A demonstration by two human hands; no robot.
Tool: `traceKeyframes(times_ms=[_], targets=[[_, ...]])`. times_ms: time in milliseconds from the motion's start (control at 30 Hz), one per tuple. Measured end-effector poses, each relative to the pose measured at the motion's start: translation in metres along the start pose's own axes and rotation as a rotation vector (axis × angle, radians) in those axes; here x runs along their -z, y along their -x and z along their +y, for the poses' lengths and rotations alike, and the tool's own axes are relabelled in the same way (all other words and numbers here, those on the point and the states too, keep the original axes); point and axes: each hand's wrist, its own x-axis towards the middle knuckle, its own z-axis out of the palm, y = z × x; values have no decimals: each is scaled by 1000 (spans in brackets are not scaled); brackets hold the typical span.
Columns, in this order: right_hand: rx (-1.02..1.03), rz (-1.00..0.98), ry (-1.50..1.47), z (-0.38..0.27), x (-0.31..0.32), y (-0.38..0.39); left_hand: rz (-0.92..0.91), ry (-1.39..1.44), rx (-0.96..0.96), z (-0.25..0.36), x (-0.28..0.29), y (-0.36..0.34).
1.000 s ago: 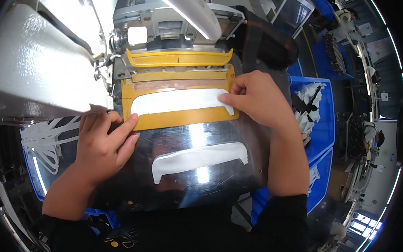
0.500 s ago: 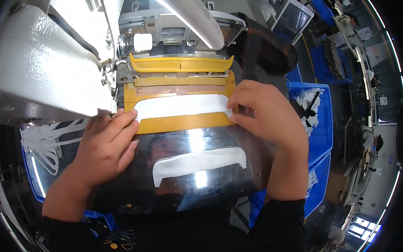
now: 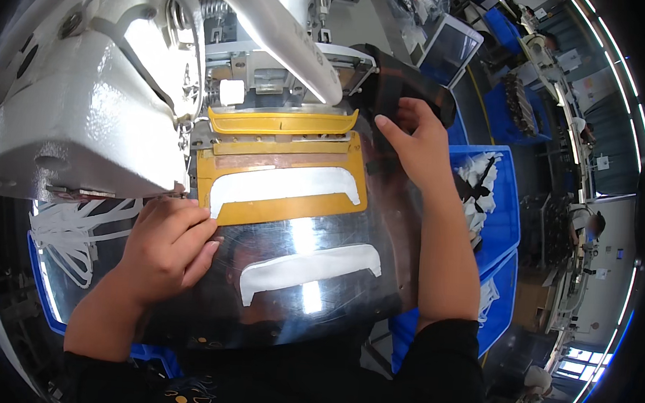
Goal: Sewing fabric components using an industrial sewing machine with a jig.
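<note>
A yellow template [image 3: 285,205] lies beneath the machine, bearing a white cut piece [image 3: 279,180] with downturned ends. My left hand [image 3: 172,248] rests at its lower left corner, fingers lying loosely on the edge. My right hand [image 3: 418,152] is raised off the template's upper right, thumb apart from the curled fingers, holding nothing. A yellow raised-edged bar [image 3: 283,125] sits along the template's back. Nearer me, a second white piece [image 3: 311,267] of similar shape lies on the shiny metal surface [image 3: 345,310].
The large white machine [image 3: 84,113] occupies the upper left. Blue bins [image 3: 506,220] of white scraps stand at the right. White strips [image 3: 76,238] lie at the left, a tablet [image 3: 450,50] stands at the back right, and co-workers [image 3: 583,225] appear along the far right.
My right hand has let go of the white piece's right end and moved up and away to the right. My left hand stays at the template's left corner. The view has shifted slightly.
</note>
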Motion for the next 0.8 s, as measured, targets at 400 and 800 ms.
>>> traceKeyframes(times_ms=[400,800], targets=[[-115,7,-73,10,11,-16,-17,49,14,5,-1,0],[541,-332,-216,-72,80,41,13,9,27,2,-4,5]])
